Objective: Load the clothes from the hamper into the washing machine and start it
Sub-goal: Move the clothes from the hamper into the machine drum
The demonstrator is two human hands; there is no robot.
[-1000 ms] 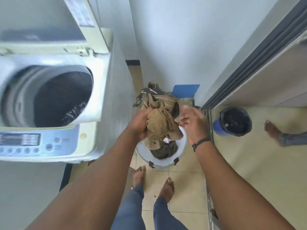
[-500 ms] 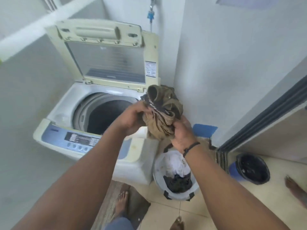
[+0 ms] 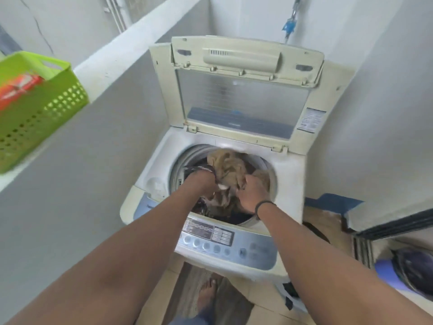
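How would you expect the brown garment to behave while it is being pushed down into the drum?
Probably floppy: the brown garment bunches in folds between both hands. Likely light, since it stays heaped above the drum rim. It may snag there, not slide.

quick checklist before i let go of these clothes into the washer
1. Lid fully up and clear of the opening: ok.
2. Brown bundle of clothes over the drum mouth, not the rim: ok.
3. Left hand and right hand both grip the bundle: ok, so both must release.
4. Cloth trailing over the drum's front edge near the control panel: cannot tell, the arms hide that part.
5. Room left in the drum: cannot tell, dark laundry shows beneath but the depth is hidden.
6. Hamper emptied: cannot tell, it is out of view.
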